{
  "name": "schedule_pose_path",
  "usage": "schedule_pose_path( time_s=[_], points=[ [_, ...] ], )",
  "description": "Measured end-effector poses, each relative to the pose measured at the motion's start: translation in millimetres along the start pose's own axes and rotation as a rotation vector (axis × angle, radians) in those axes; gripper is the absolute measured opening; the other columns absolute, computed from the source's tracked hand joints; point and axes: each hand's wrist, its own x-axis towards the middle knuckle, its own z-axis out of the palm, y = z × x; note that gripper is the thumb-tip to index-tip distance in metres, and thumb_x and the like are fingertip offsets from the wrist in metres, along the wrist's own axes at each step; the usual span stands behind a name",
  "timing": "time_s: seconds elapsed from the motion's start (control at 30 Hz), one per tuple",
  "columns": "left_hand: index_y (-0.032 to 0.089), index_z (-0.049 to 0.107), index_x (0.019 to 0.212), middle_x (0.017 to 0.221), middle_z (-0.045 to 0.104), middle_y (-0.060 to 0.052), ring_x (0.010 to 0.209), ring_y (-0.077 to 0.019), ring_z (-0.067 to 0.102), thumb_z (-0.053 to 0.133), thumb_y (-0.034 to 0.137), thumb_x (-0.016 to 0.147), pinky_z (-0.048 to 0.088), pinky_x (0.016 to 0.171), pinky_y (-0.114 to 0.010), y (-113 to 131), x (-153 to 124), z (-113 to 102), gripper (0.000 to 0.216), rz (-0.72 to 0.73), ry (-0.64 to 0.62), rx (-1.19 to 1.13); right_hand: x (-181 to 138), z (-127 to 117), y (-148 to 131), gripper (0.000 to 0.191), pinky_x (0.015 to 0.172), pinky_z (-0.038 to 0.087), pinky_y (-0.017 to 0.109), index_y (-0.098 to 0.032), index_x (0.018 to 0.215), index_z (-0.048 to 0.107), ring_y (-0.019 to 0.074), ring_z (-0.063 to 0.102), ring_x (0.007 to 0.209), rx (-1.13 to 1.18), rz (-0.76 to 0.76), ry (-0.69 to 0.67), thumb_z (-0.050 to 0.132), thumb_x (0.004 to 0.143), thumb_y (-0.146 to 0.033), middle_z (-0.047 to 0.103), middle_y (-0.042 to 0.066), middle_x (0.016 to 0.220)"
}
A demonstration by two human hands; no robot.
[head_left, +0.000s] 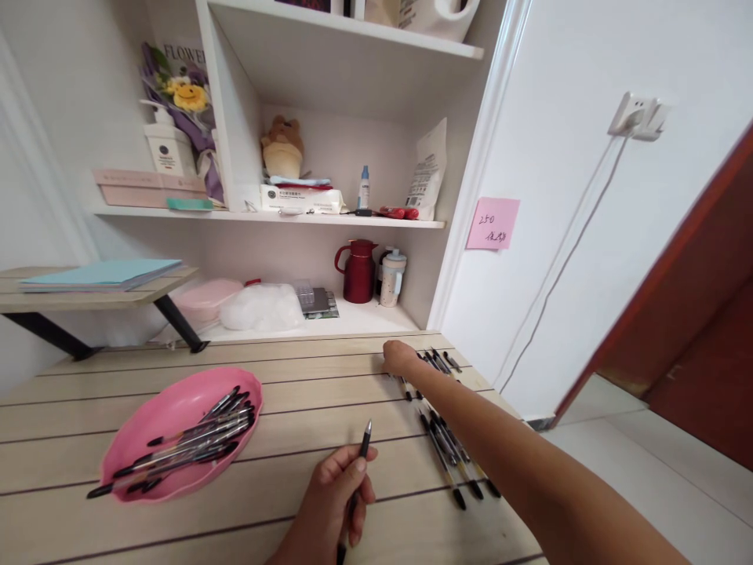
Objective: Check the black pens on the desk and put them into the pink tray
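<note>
My left hand (338,490) is closed around a black pen (365,443) near the front of the table, its silvery tip pointing up and away. My right hand (401,359) reaches to the far right of the tabletop, beside a row of pens (435,361). Its fingers are curled down, and whatever they hold is hidden behind the hand. Nearer to me, under my right forearm, lies another group of pens (450,451), partly covered by the arm. On the left, a pink scalloped bowl (147,416) holds several pens (194,439), a few jutting past its rim.
A slatted wooden table (294,377) meets a white shelf unit (323,224) at the back. A raised stand (141,294) with blue paper (106,273) occupies the back left. A red jug (358,271) and a cup (392,278) stand on the lower shelf.
</note>
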Motion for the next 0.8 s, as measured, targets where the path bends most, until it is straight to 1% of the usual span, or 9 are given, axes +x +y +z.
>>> schedule_pose_path(
  time_s=[0.1, 0.17, 0.33, 0.43, 0.63, 0.73, 0.8],
  points=[
    [0.013, 0.055, 0.099, 0.050, 0.053, 0.006, 0.025, -0.0016, 0.032, 0.064, 0.044, 0.061, 0.019, 0.027, -0.017, 0.7, -0.9, 0.5, 0.050, -0.002, 0.003, -0.001, -1.1, 2.7, 0.3, 0.034, 0.078, 0.042, 0.030, -0.011, 0.099, 0.059, 0.0233, 0.055, 0.097, -0.016, 0.002, 0.022, 0.062, 0.066, -0.015, 0.059, 0.015, 0.104],
    [0.013, 0.055, 0.099, 0.051, 0.053, 0.006, 0.025, -0.0018, 0.033, 0.064, 0.044, 0.062, 0.019, 0.027, -0.017, 0.8, -0.5, 0.2, 0.050, -0.006, 0.006, 0.000, -1.8, 1.7, 1.4, 0.036, 0.077, 0.042, 0.029, -0.013, 0.100, 0.060, 0.0235, 0.055, 0.097, -0.019, 0.004, 0.040, 0.061, 0.064, -0.014, 0.060, 0.014, 0.104],
    [0.012, 0.054, 0.101, 0.050, 0.053, 0.006, 0.025, -0.0022, 0.034, 0.063, 0.042, 0.062, 0.019, 0.027, -0.017, -0.1, 2.7, -1.6, 0.050, -0.021, -0.005, -0.002, -4.3, -10.4, 12.1, 0.034, 0.075, 0.041, 0.029, -0.014, 0.100, 0.061, 0.0231, 0.056, 0.095, -0.022, 0.030, 0.093, 0.053, 0.067, -0.014, 0.061, 0.014, 0.103],
    [0.012, 0.054, 0.101, 0.050, 0.053, 0.006, 0.025, -0.0023, 0.033, 0.063, 0.044, 0.061, 0.018, 0.027, -0.017, -0.9, 4.3, -3.0, 0.052, -0.046, -0.007, 0.009, -13.6, -14.5, 21.9, 0.032, 0.073, 0.041, 0.029, -0.012, 0.098, 0.062, 0.0235, 0.057, 0.093, -0.028, 0.050, 0.112, 0.051, 0.068, -0.015, 0.062, 0.015, 0.101],
    [0.012, 0.053, 0.101, 0.051, 0.053, 0.005, 0.025, -0.0020, 0.033, 0.062, 0.043, 0.063, 0.019, 0.027, -0.017, -1.7, 4.1, -3.6, 0.050, -0.020, -0.028, 0.008, -51.5, -0.3, 30.6, 0.023, 0.069, 0.041, 0.027, -0.014, 0.083, 0.066, 0.0235, 0.059, 0.087, -0.037, 0.029, 0.100, 0.053, 0.068, -0.027, 0.065, 0.013, 0.091],
    [0.011, 0.054, 0.101, 0.050, 0.053, 0.005, 0.024, -0.0023, 0.033, 0.062, 0.043, 0.062, 0.019, 0.027, -0.018, -2.1, 4.8, -3.6, 0.052, -0.027, -0.023, 0.017, -62.9, 5.3, 28.6, 0.024, 0.070, 0.041, 0.028, -0.014, 0.082, 0.065, 0.0236, 0.059, 0.087, -0.037, 0.028, 0.124, 0.050, 0.071, -0.030, 0.065, 0.013, 0.091],
    [0.011, 0.053, 0.102, 0.050, 0.053, 0.005, 0.024, -0.0023, 0.033, 0.062, 0.044, 0.061, 0.019, 0.027, -0.018, -2.5, 5.6, -4.1, 0.053, -0.034, -0.020, 0.022, -63.7, 6.1, 26.1, 0.025, 0.070, 0.040, 0.028, -0.015, 0.084, 0.065, 0.0232, 0.058, 0.089, -0.032, 0.031, 0.148, 0.048, 0.073, -0.031, 0.065, 0.013, 0.092]
  ],
)
